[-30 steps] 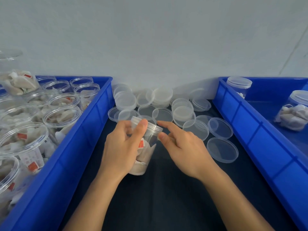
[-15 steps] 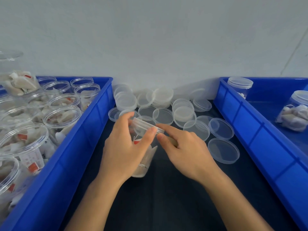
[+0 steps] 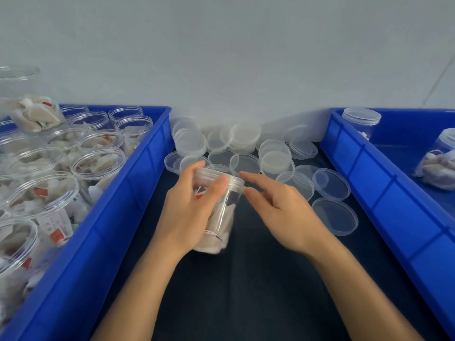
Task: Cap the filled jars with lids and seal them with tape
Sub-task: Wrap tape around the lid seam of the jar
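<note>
On my far left the left bin (image 3: 138,173) holds the open jars (image 3: 98,166), filled and uncapped, just as it did half a second ago. My left hand (image 3: 189,207) grips the jar (image 3: 221,212), fingers and thumb curled round its upper wall; the jar stands tilted on the dark mat (image 3: 246,291) between the bins, and it now sits a little more upright than before. The lid (image 3: 221,177) is on its mouth, though I cannot tell whether it is fully seated. My right hand (image 3: 283,207) has loosened: its fingers are spread and nearly straight, tips just beside the lid rim, where earlier they pinched it. Loose lids (image 3: 332,215) lie beyond, and the right bin (image 3: 369,183) holds capped jars (image 3: 360,120).
</note>
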Motion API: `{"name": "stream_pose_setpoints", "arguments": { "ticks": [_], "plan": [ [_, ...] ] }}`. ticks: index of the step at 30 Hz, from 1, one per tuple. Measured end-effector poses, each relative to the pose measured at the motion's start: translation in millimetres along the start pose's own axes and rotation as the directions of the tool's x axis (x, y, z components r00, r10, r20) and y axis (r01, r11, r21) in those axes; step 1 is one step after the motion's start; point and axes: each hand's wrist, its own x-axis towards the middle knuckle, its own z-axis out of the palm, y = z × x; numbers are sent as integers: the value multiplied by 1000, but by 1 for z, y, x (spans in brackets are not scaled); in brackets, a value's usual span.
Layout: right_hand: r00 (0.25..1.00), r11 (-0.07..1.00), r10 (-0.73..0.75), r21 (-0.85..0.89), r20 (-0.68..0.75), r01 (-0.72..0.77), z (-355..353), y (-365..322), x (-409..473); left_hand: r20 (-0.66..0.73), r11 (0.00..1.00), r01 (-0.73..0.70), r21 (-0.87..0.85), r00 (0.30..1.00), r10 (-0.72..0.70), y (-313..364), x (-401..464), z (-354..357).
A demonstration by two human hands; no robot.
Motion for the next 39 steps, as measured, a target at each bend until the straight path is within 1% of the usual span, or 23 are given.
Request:
{"name": "stream_pose_setpoints", "arguments": {
  "ticks": [4,8,14,17,19,20,22,24,25,28,30,33,36,39],
  "plan": [
    [1000,1000,-10,15,-8,11,-5,2,-1,7,997,25,-73,1000,-24,-1,1,3],
    [1000,999,-8,36,1,8,-5,2,0,15,992,17,-128,1000,-15,-4,3,3],
    [996,996,21,90,89,-29,-6,2,0,94,989,-8,-151,995,23,-7,4,2],
    [997,997,14,75,77,-20,-6,2,-1,105,997,-18,-81,994,27,-6,1,2],
    [998,998,9,59,62,-13,-6,0,-2,90,999,-24,27,996,21,-4,-1,3],
    [999,999,11,48,53,-13,-5,-2,-2,56,994,-36,108,998,31,-2,-2,4],
    [999,1000,20,0,29,-20,-6,-6,-4,-55,962,-74,262,994,91,2,-4,5],
    [1000,998,26,-64,-5,-27,-4,-14,-6,-140,931,-84,354,980,141,6,-7,7],
    [999,995,22,-97,-25,-24,-2,-18,-7,-155,921,-79,381,977,148,7,-9,9],
    [998,985,-13,-171,-59,2,6,-29,-10,-139,890,-75,450,979,152,7,-12,18],
    [999,987,-4,-161,-34,-2,8,-31,-10,-125,879,-81,470,980,158,7,-11,18],
    [999,998,42,-56,13,-41,4,-25,-8,-106,909,-66,412,987,120,6,-7,10],
    [999,997,29,-68,33,-27,3,-22,-8,-100,948,-43,315,992,78,4,-5,6],
    [999,996,28,-86,36,-24,0,-21,-7,-101,984,-27,174,994,45,-1,-4,7]
  ]
}}
